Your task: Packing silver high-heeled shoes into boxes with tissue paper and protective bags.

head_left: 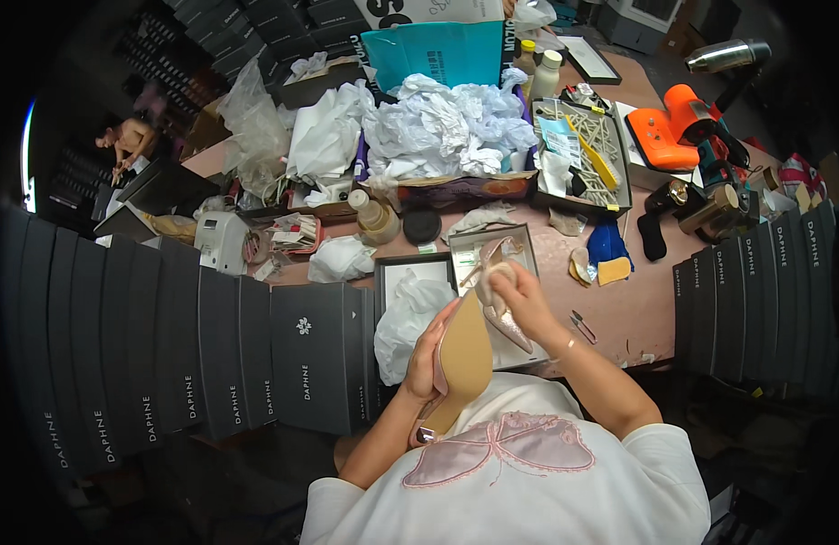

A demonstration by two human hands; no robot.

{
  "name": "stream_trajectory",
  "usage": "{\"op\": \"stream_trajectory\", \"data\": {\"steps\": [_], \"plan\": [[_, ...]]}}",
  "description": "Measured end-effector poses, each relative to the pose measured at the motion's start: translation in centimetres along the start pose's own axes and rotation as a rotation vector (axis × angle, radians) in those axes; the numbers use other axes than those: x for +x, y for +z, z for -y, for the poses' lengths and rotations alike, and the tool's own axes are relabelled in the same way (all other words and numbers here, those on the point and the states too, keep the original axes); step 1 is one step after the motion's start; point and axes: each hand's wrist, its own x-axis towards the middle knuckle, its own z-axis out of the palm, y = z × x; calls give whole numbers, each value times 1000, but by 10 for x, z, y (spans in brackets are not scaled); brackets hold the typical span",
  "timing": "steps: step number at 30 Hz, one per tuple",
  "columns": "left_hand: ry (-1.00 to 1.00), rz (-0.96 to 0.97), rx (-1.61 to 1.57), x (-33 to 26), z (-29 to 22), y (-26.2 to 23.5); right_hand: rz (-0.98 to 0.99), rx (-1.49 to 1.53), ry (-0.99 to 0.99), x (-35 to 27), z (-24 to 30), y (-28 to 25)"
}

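My left hand (426,359) is wrapped round the side of a shoe (465,350), whose tan sole faces up and to the right. In my right hand (528,304) is a pale wadded cloth (498,275), pinched close to the sole's upper right edge; whether it touches the sole I cannot tell. Just under that hand a glittery pink pointed pump (508,329) lies in an open shoe box (531,258), partly covered by my fingers. Crumpled white tissue paper (409,313) spills from the box's other half, beside my left hand.
Stacked dark shoe boxes stand at left (315,350) and right (755,309). Behind are a carton of crumpled paper (447,127), bottles (376,221), a tray of white sticks (578,195) and an orange tool (669,132). Thread snips (583,327) lie right. Another person (129,143) is far left.
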Motion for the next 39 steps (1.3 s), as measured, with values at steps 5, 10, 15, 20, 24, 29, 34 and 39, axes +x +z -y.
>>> {"op": "stream_trajectory", "data": {"steps": [5,10,15,20,24,29,34,39], "plan": [[20,-34,-125,7,-4,3,231,536,354,-27,40,-4],[-26,-4,-134,16,3,3,233,268,381,-30,32,1],[-59,1,-109,17,-2,7,55,-139,161,-32,42,-1],[-76,4,-99,20,3,4,48,-466,-259,-54,48,30],[-58,33,64,12,5,15,-103,-1005,-405,-18,14,16],[74,66,106,11,-12,26,-164,-690,-431,-27,50,13],[57,63,-60,8,-10,23,30,-288,-172,-38,81,8],[27,90,-104,5,-8,19,19,-569,-314,-50,57,33]]}}
